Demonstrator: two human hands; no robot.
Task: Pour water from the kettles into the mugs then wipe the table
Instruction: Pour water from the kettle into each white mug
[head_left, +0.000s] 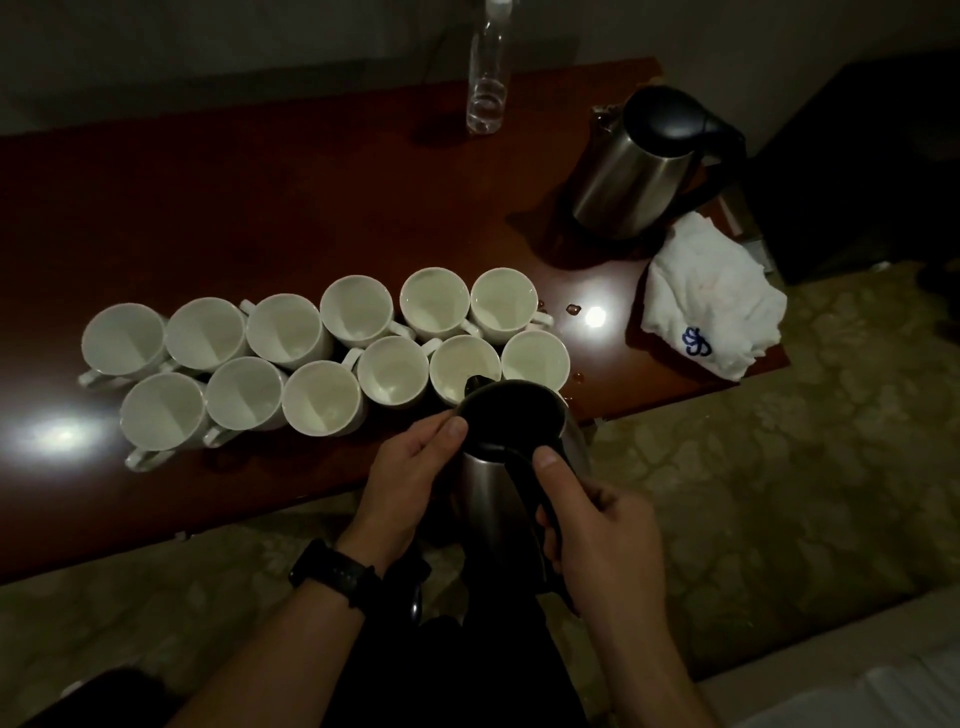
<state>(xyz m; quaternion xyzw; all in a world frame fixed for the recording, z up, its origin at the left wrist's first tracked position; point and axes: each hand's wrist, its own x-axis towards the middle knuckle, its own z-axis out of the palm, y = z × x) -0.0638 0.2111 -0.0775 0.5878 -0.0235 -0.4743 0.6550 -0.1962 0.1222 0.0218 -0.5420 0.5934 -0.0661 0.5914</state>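
Several white mugs (322, 395) stand in two rows on the dark wooden table (260, 208). A steel kettle (506, 447) with a black lid is tilted forward, its spout over a mug (457, 364) in the near row. My right hand (597, 535) grips its black handle, thumb on top. My left hand (410, 467) rests against the kettle's left side, thumb on the lid's edge. A second steel kettle (639, 171) stands on its base at the far right. A white cloth (711, 301) with a blue logo lies crumpled next to it.
A clear plastic bottle (487, 78) stands at the table's back edge. Small drops of water (571, 310) lie on the table near the right-hand mugs. Patterned carpet (779, 415) runs along the table's near edge. A dark cabinet (857, 156) stands at far right.
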